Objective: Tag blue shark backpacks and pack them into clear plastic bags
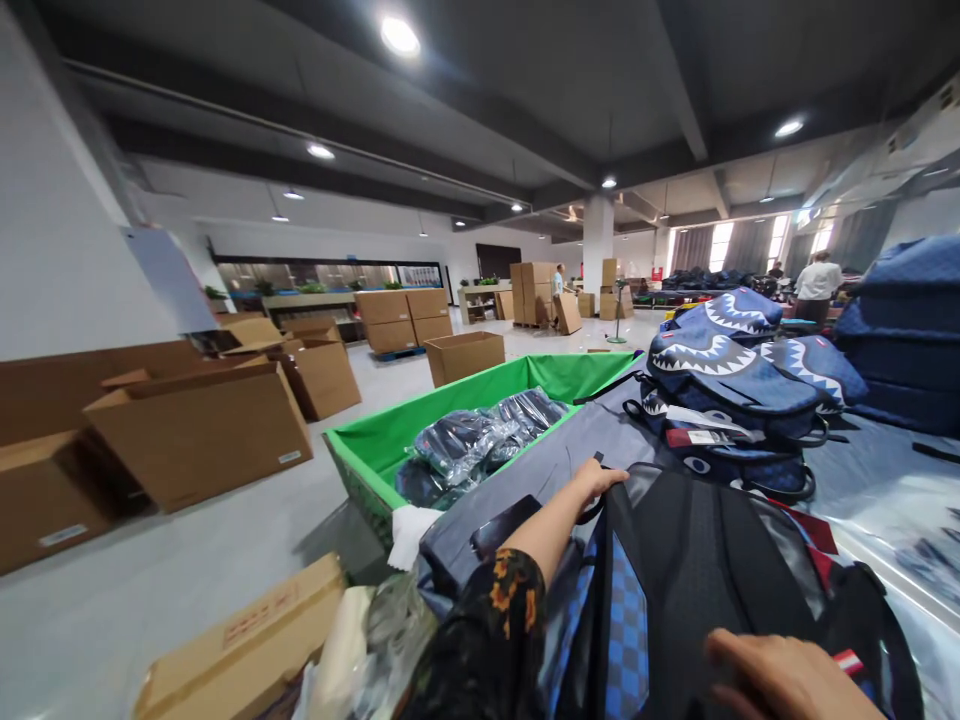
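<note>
Head view: my left hand (600,480) grips the top handle of the black-and-blue backpack (675,580) at six o'clock; my right hand (780,675) lies flat and open on it, holding nothing.

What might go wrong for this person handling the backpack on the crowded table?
The left hand grips only the top edge of the black backpack, so it may slip. The right hand rests flat, not gripping. The stacked shark backpacks close behind could get knocked, perhaps toward the green bin.
</note>
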Motion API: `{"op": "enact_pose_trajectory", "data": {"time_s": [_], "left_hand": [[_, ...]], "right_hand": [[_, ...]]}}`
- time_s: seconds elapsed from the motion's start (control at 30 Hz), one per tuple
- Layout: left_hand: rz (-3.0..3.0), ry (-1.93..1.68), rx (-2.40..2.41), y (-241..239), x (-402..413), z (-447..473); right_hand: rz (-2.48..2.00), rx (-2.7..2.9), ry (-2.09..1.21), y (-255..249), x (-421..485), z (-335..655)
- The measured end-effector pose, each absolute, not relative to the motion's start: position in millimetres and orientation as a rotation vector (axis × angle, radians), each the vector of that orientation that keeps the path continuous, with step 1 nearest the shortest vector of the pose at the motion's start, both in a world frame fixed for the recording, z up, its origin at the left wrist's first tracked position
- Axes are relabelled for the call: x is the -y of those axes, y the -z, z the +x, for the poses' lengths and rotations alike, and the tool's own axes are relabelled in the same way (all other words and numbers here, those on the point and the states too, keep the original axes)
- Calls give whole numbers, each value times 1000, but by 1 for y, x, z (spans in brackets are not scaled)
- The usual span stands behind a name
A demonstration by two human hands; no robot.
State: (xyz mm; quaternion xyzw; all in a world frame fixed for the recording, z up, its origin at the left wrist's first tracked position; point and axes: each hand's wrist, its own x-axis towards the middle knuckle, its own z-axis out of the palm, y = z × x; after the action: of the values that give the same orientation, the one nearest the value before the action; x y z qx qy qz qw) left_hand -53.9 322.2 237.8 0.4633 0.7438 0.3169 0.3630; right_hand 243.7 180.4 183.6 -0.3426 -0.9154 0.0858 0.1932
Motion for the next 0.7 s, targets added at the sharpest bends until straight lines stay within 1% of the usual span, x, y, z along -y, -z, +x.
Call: {"op": "enact_pose_trajectory", "data": {"time_s": [0.1,0.2,0.3,0.43,0.53,0.7], "left_hand": [[1117,-716,-1851,-237,-322,-83],[1021,-737,-1787,-232,-313,-104],[960,-848,-1759,-219,-310,-105],[890,-1061,-1793,-195,-318,-99],[795,-1173,-1810,-178,-327,-103],[596,-1281,-1750,-145,-322,-122]], "right_hand": [[-933,2613,-231,-210,-220,199],[-934,2618,-236,-230,-271,148],[-898,2695,-257,-231,-310,90],[-964,2704,-238,-217,-333,34],[-966,2693,-224,-209,-334,27],[-838,2738,-253,-205,-322,57]]}}
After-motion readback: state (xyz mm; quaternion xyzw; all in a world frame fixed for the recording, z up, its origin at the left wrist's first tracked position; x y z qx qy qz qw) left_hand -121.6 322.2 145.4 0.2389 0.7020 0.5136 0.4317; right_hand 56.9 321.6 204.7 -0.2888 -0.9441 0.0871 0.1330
